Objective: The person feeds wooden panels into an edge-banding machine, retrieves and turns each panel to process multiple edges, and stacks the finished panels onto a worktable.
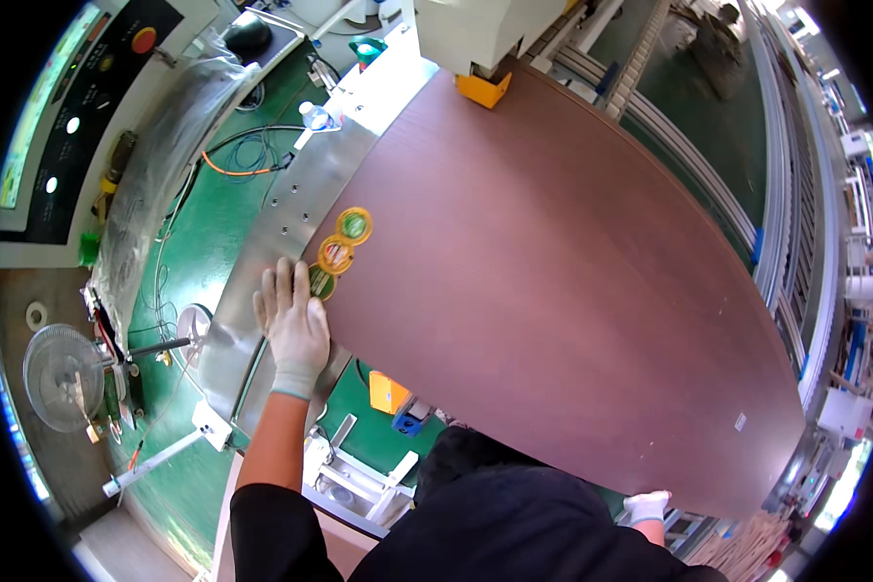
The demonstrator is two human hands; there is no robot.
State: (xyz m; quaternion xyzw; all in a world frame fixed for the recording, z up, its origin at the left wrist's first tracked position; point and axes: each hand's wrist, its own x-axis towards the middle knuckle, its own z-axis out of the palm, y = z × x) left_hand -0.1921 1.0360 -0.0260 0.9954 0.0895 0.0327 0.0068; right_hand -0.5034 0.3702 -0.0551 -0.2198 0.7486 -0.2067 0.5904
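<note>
A large brown panel [553, 291] with a smooth face lies in front of me, its left end on a metal machine table [335, 165]. My left hand [296, 330], in a pale work glove, lies flat with fingers stretched out at the panel's left edge, partly over the metal. Just beside its fingertips are three round yellow-rimmed labels [336, 255] in a row along that edge. My right hand [647, 506], also gloved, holds the panel's near edge at the lower right; the panel hides some of its fingers.
A control panel with a red button [144, 40] stands at the upper left. Below it is a round fan [66, 377]. A machine head with an orange block [484, 88] sits over the far edge. Conveyor rails [689, 155] run along the right. Cables [247, 155] lie on the green floor.
</note>
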